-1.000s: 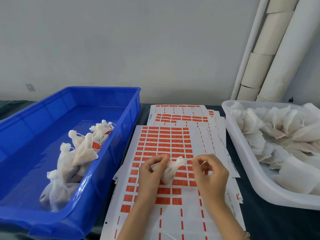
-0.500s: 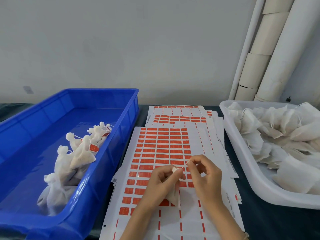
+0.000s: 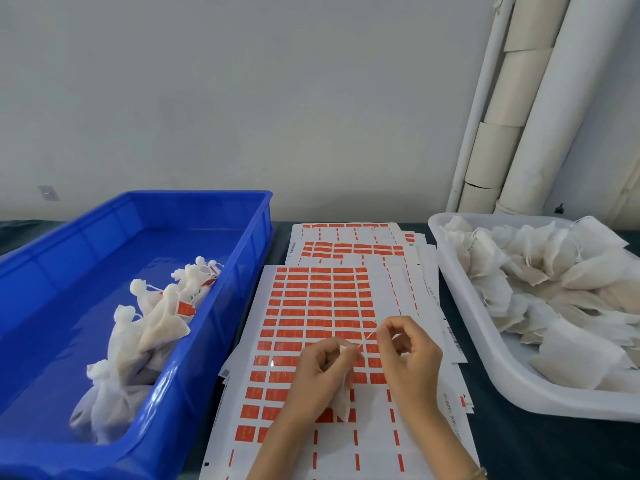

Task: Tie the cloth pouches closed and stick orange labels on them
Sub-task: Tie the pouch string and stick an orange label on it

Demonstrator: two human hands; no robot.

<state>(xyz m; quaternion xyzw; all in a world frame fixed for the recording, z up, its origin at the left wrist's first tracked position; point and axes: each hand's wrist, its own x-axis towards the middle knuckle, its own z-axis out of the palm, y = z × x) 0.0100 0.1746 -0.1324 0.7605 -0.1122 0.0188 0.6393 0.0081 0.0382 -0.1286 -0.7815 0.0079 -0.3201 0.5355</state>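
- Head view, watching over the person's arms: the left hand (image 3: 325, 368) has its fingers curled round the gathered neck of a small white cloth pouch (image 3: 344, 400), which hangs from the grip just over the top label sheet (image 3: 311, 299).
- The right hand (image 3: 408, 355) pinches the thin drawstring (image 3: 367, 336) between thumb and forefinger, the line running taut up and to the right from the pouch's mouth; its other fingers are loosely curled.
- The pouch looks light and limp, and soft enough to fold under its own filling. I'd hold it at the neck, where the cloth bunches, and pull the string gently, since it looks fine and easy to lose.
- The orange labels seem thin and would curl or stick to skin; best lifted by one corner.
- Left of the sheets, tied pouches (image 3: 152, 327) with labels lie in the blue bin (image 3: 214, 341).
- To the right, untied pouches (image 3: 554, 289) fill the white tray (image 3: 485, 348) on the dark counter (image 3: 519, 452).
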